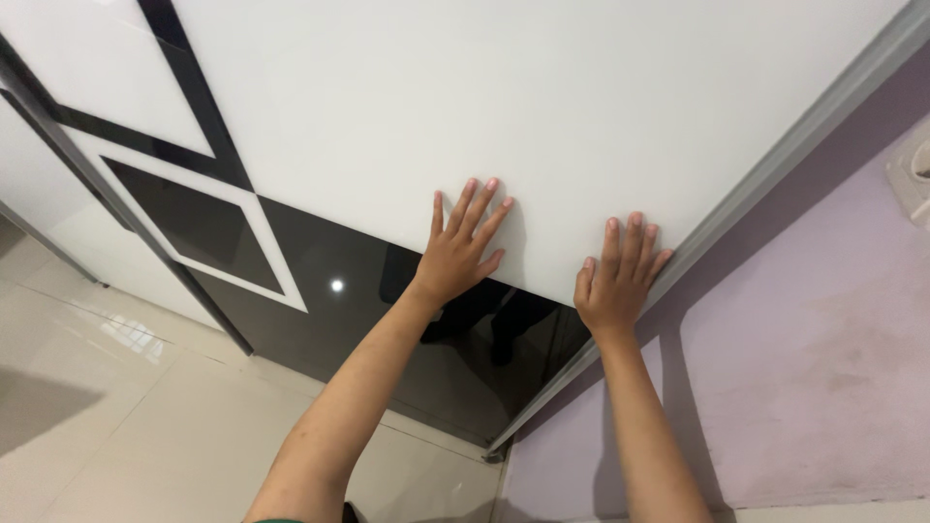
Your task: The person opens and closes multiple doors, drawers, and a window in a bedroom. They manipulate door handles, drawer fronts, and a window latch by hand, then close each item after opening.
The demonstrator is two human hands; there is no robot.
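Both hands are pressing flat against the white panel of the sliding wardrobe door (542,107). The left hand (457,250) is lying with fingers (471,205) spread wide toward 12 o'clock, gripping nothing; the right hand (614,279) is sitting at its 3 o'clock, fingers together, just beside the grey metal frame (775,160) along the lilac wall (823,339). To slide it well, the palms probably need even pressure, pushing along the track rather than into the glossy black lower panel (339,310) above the tiled floor (145,416).

The wardrobe door (581,97) runs past the top edge, its upper part unseen.
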